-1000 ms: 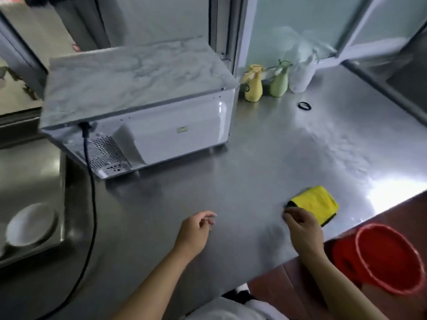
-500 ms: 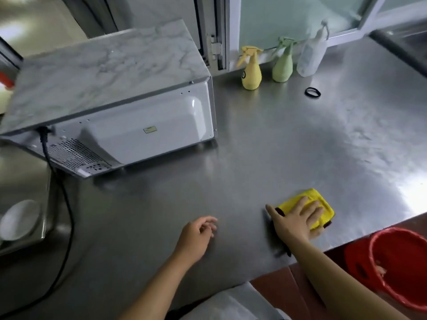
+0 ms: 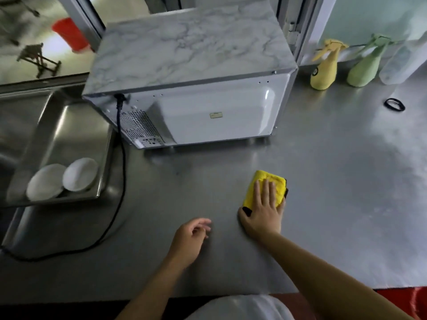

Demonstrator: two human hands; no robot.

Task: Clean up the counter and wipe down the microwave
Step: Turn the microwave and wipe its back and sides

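The right hand (image 3: 263,212) lies flat, fingers straight, on the folded yellow microfibre cloth (image 3: 265,188), whose long axis points toward the white marble-topped microwave (image 3: 191,88); near the cloth, the left hand (image 3: 189,239) hovers loosely curled and holds nothing.

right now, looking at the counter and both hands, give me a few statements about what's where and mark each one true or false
1. The right hand lies flat on the yellow cloth. True.
2. The left hand holds a spray bottle. False: it holds nothing and hovers over the counter with fingers loosely curled.
3. The microwave shows its back to the camera, with a black power cord running from it. True.
4. Two white bowls stand on top of the microwave. False: they lie in the metal sink tray to the left.
5. A black ring lies on the counter near the yellow bottle and green bottle. True.
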